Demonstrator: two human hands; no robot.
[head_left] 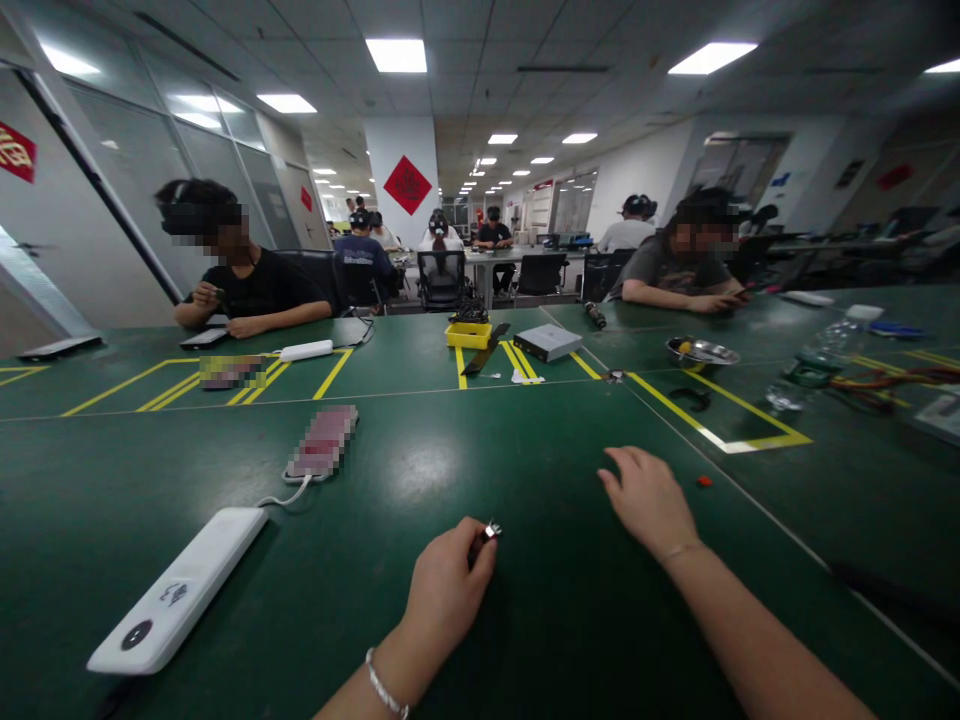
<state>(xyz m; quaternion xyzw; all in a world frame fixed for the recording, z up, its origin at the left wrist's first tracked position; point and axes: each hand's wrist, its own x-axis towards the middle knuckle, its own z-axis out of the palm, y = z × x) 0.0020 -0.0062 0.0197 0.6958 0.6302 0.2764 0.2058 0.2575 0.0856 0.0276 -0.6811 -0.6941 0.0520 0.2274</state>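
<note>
My left hand [448,585] rests on the green table [525,620] with its fingers closed round a small dark object with a shiny metal tip [489,531]. My right hand [649,497] lies palm down on the table to the right, fingers together and curled slightly; nothing shows in it. A tiny red piece [703,481] lies just right of that hand. A bracelet sits on my left wrist.
A white power bank [180,590] lies at the near left, cabled to a phone [322,443]. Further off are a yellow tray [468,334], a grey box [547,342] and a metal bowl [701,352]. People sit at the far edge, left [240,275] and right [686,265].
</note>
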